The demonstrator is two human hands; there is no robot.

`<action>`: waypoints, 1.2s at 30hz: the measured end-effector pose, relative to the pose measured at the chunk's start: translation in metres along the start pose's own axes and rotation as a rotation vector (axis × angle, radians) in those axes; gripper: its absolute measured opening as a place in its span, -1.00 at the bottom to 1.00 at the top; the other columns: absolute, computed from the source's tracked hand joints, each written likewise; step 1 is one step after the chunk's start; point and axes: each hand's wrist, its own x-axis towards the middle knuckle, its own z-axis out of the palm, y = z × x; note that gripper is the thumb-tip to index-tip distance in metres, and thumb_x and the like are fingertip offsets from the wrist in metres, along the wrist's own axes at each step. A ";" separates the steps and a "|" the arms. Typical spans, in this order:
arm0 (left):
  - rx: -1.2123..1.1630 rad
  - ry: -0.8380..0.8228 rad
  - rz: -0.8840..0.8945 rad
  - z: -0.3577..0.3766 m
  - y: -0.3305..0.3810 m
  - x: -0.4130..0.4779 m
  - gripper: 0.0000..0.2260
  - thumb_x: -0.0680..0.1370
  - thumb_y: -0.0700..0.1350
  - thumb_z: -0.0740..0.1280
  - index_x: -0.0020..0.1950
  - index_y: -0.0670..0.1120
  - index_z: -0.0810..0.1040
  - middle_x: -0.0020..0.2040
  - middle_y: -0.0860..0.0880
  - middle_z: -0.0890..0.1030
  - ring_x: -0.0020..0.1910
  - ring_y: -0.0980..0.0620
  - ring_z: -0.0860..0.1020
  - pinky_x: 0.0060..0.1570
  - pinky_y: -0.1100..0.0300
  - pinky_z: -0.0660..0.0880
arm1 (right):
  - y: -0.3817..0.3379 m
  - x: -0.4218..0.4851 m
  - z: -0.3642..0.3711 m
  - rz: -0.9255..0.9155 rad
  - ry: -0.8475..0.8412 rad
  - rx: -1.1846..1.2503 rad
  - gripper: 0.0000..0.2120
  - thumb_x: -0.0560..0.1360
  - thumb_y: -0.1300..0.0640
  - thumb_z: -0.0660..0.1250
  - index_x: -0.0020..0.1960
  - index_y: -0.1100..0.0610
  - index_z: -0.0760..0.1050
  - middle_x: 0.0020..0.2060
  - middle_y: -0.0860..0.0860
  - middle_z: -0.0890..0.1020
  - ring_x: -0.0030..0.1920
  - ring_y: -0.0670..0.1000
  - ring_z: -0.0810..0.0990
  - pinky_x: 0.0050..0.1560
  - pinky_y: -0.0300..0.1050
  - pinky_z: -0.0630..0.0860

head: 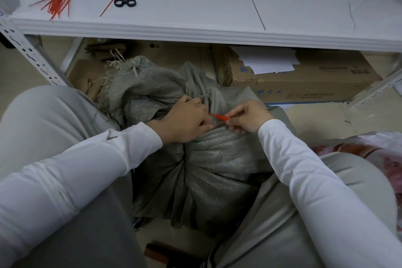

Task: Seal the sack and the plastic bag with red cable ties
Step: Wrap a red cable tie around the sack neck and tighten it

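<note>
Left hand (187,119) grips sack (217,169) neck, right hand (248,117) pinches red cable tie (219,116) lying crosswise.

Grey woven sack (217,159), red cable tie (220,117), black-handled scissors (125,2)

Probably storeroom; slotted shelving (26,50), cardboard boxes (304,85)
</note>
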 end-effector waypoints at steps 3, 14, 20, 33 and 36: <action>0.049 -0.024 -0.011 -0.001 -0.005 0.000 -0.71 0.59 0.11 0.14 -0.10 0.01 0.59 -0.02 0.08 0.57 0.06 0.04 0.46 0.19 0.08 0.22 | 0.002 0.001 -0.001 0.004 0.019 -0.036 -0.87 0.42 0.30 0.46 -0.04 0.20 0.68 -0.34 0.06 0.68 -0.51 -0.19 0.55 -0.45 -0.38 0.43; 0.158 -0.017 -0.095 0.010 -0.003 0.004 -0.72 0.60 0.09 0.12 -0.06 0.03 0.58 0.05 0.07 0.58 0.11 0.04 0.46 0.28 0.03 0.20 | 0.005 -0.001 0.003 -0.051 0.105 -0.119 -0.90 0.42 0.26 0.46 -0.06 0.15 0.69 -0.38 -0.02 0.64 -0.40 -0.16 0.57 -0.27 -0.34 0.48; -0.022 0.075 -0.048 0.009 0.005 -0.005 -0.77 0.59 0.12 0.18 -0.17 0.09 0.52 -0.10 0.13 0.60 0.09 0.07 0.43 0.26 0.03 0.15 | 0.007 -0.001 0.005 -0.068 0.068 -0.065 -0.91 0.43 0.30 0.44 -0.08 0.19 0.67 -0.28 0.12 0.70 -0.26 0.06 0.68 -0.13 -0.16 0.63; -0.202 0.044 -0.173 0.002 0.009 0.000 -0.61 0.58 0.12 0.22 -0.45 0.17 0.27 -0.39 0.15 0.41 -0.12 0.14 0.39 0.30 0.01 0.17 | 0.002 0.001 0.005 -0.159 0.072 0.038 -0.89 0.42 0.24 0.48 -0.05 0.15 0.68 -0.25 0.06 0.72 -0.35 -0.09 0.66 -0.18 -0.29 0.58; -0.186 0.028 -0.194 0.002 0.009 0.002 -0.61 0.56 0.12 0.23 -0.46 0.14 0.28 -0.40 0.15 0.39 -0.14 0.16 0.34 0.30 0.02 0.17 | 0.002 0.001 0.005 -0.136 0.048 0.048 -0.88 0.39 0.27 0.49 -0.07 0.15 0.67 -0.33 0.02 0.69 -0.38 -0.12 0.64 -0.27 -0.35 0.51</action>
